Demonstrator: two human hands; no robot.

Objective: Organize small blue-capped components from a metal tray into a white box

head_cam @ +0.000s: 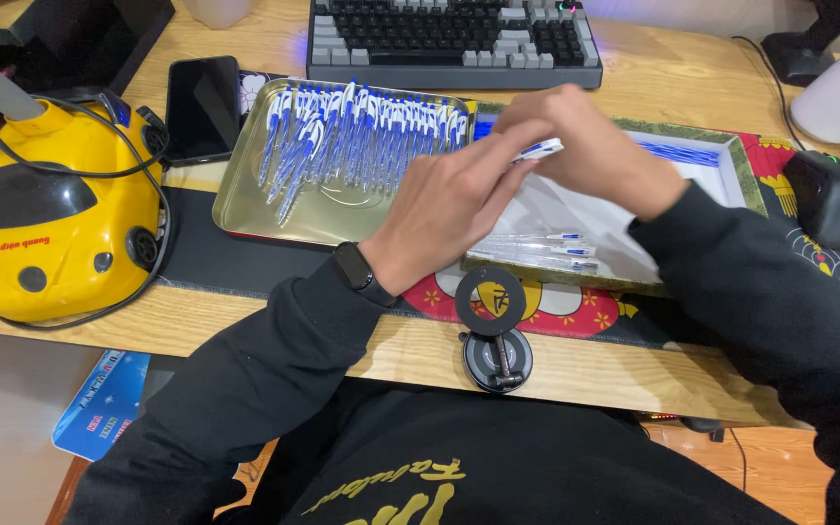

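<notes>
A white and blue pen (542,149) is pinched between both hands, held above the near left corner of a shallow white box (721,165) on the desk. The left hand (449,199) comes in from the lower left with its fingers curled round the pen's near end; the right hand (590,146) closes on it from the other side, so the two hands are together and touching around the pen. Most of the pen is hidden by the fingers.

To my eye the pen is being put together or capped. It would go best with the parts kept in line, pressed straight and gently, and held over the box so anything dropped lands inside.

Counted: one pen in hand. Loose clear pen barrels (537,250) lie in the box, roughly four, though they overlap. A metal tray (245,209), just left of the box, holds a heap of finished blue and white pens (357,131), far too many and too tangled to count. Around them: one keyboard (454,39), one dark phone (202,109), one yellow car-shaped gadget (55,209), one black mouse (825,197) and one round black stand (494,331) at the desk's near edge.
</notes>
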